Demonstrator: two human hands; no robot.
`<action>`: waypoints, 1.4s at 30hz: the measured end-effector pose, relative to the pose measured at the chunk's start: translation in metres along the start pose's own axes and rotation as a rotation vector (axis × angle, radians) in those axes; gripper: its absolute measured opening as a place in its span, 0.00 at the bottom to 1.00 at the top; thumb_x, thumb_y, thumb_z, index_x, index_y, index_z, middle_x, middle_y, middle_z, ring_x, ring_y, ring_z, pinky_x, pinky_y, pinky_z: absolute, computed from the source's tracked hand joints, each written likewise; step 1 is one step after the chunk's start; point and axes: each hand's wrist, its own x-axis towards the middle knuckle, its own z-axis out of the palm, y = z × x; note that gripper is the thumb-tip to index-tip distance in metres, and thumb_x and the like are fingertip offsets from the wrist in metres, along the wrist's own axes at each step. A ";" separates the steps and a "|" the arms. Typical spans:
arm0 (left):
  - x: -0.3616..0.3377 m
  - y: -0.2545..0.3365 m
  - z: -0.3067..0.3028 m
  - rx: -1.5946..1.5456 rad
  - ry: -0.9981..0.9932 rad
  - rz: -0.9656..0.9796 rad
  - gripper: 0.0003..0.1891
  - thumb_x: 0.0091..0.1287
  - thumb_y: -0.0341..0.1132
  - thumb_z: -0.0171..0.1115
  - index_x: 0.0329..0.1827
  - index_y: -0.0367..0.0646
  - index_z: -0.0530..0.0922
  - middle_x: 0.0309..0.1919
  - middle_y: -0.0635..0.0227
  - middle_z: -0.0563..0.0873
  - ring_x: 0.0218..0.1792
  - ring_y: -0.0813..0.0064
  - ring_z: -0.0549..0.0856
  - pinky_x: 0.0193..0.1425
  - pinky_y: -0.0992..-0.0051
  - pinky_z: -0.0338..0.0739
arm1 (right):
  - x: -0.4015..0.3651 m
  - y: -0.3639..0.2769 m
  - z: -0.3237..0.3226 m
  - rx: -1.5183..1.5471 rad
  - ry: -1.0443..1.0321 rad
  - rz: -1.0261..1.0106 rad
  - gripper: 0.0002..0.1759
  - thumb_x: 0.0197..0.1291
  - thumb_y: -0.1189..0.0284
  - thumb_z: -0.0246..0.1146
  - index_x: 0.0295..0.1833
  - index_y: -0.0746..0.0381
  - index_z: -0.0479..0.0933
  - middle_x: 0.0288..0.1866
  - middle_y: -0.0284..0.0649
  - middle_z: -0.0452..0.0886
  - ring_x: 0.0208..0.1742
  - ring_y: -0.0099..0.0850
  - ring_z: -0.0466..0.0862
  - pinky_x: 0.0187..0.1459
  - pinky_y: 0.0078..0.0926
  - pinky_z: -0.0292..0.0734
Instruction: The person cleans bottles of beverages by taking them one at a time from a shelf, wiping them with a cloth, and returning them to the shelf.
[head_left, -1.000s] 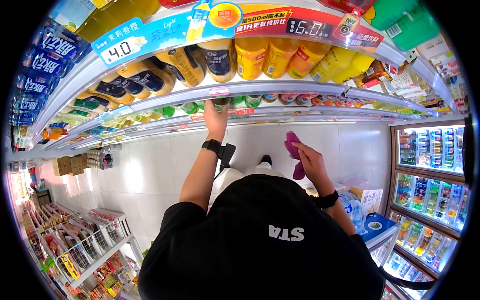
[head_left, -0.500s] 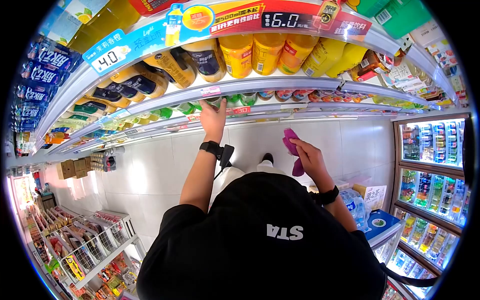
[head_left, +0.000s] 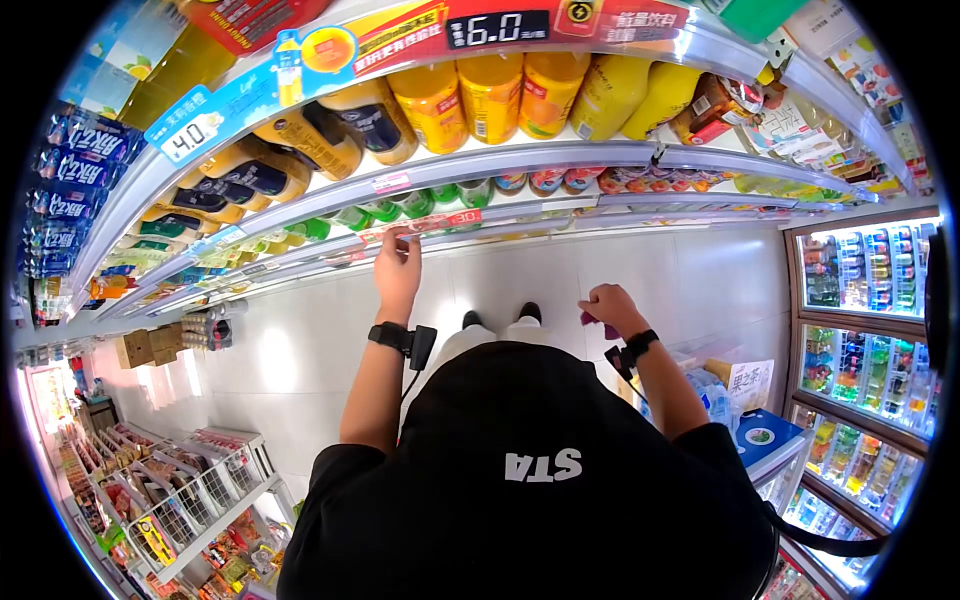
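My left hand is lifted just in front of the lower shelf edge, by a red price strip. Its fingers are loosely bent and somewhat apart, and I see nothing in them. Behind it, green-topped cans or bottles stand in a row on the shelf. My right hand is closed round a purple cloth, most of it hidden by the fingers. That hand hangs over the floor, away from the shelves. Both wrists wear black bands.
Above, a shelf carries orange drink bottles behind a price rail. Lidded drink coolers with glass doors stand at right. A blue-topped stand is by my right elbow; a wire snack rack is at lower left.
My left hand has come off the shelf row and drawn back toward me. My right hand has closed more tightly round the purple cloth, which now shows less. The view has shifted slightly.
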 end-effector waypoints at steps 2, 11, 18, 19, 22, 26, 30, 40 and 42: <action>-0.001 -0.004 -0.014 -0.022 -0.034 0.016 0.10 0.67 0.37 0.66 0.47 0.45 0.79 0.23 0.65 0.83 0.21 0.68 0.82 0.28 0.67 0.75 | 0.008 0.023 0.034 -0.118 -0.224 0.080 0.20 0.54 0.56 0.67 0.27 0.64 0.83 0.22 0.45 0.83 0.28 0.41 0.85 0.35 0.38 0.80; 0.000 -0.035 -0.053 -0.219 -0.211 0.050 0.05 0.71 0.31 0.61 0.45 0.41 0.81 0.20 0.73 0.79 0.21 0.81 0.81 0.26 0.79 0.75 | -0.010 0.023 0.129 0.084 -0.384 0.206 0.20 0.56 0.56 0.64 0.40 0.62 0.87 0.37 0.47 0.88 0.39 0.42 0.87 0.46 0.37 0.80; -0.006 -0.044 -0.067 -0.423 -0.194 -0.028 0.06 0.71 0.31 0.62 0.45 0.39 0.81 0.20 0.77 0.77 0.22 0.86 0.78 0.27 0.81 0.75 | -0.034 -0.025 0.082 0.115 -0.668 0.096 0.14 0.55 0.63 0.63 0.40 0.61 0.86 0.32 0.43 0.87 0.33 0.35 0.84 0.40 0.32 0.78; -0.004 -0.041 -0.066 -0.461 -0.188 -0.037 0.06 0.71 0.31 0.62 0.46 0.39 0.81 0.20 0.77 0.76 0.22 0.87 0.77 0.28 0.81 0.75 | -0.038 -0.027 0.076 0.094 -0.678 0.082 0.14 0.56 0.63 0.63 0.41 0.61 0.86 0.33 0.41 0.87 0.34 0.31 0.84 0.42 0.30 0.78; -0.001 -0.034 -0.056 -0.494 -0.207 0.004 0.06 0.71 0.30 0.61 0.46 0.40 0.81 0.20 0.77 0.76 0.22 0.87 0.77 0.28 0.82 0.74 | -0.041 -0.031 0.068 0.038 -0.649 0.052 0.13 0.58 0.63 0.63 0.41 0.60 0.86 0.33 0.38 0.87 0.34 0.28 0.83 0.42 0.28 0.78; 0.009 -0.012 -0.045 -0.445 -0.253 0.073 0.09 0.69 0.30 0.62 0.50 0.39 0.80 0.20 0.74 0.76 0.23 0.86 0.78 0.29 0.81 0.73 | -0.025 -0.018 0.078 0.049 -0.468 0.160 0.15 0.60 0.60 0.64 0.40 0.62 0.85 0.30 0.39 0.86 0.28 0.29 0.83 0.35 0.29 0.79; 0.019 0.020 -0.031 -0.429 -0.270 0.140 0.19 0.68 0.33 0.64 0.61 0.40 0.76 0.24 0.69 0.79 0.25 0.81 0.80 0.32 0.76 0.75 | -0.023 0.006 0.093 0.115 -0.236 0.166 0.14 0.57 0.62 0.66 0.34 0.62 0.85 0.29 0.40 0.87 0.30 0.31 0.86 0.37 0.28 0.81; 0.071 0.068 0.017 -0.328 -0.263 0.008 0.13 0.65 0.36 0.65 0.46 0.35 0.80 0.22 0.62 0.84 0.21 0.70 0.84 0.26 0.71 0.76 | -0.045 0.110 0.084 0.342 -0.084 0.389 0.14 0.59 0.63 0.67 0.38 0.65 0.86 0.32 0.40 0.87 0.33 0.29 0.85 0.38 0.29 0.79; 0.072 0.073 0.019 -0.436 -0.290 -0.104 0.11 0.64 0.35 0.65 0.43 0.34 0.80 0.21 0.64 0.84 0.15 0.75 0.81 0.20 0.73 0.73 | -0.055 0.124 0.086 0.379 -0.087 0.405 0.14 0.59 0.64 0.67 0.38 0.66 0.85 0.32 0.40 0.87 0.33 0.29 0.85 0.38 0.29 0.79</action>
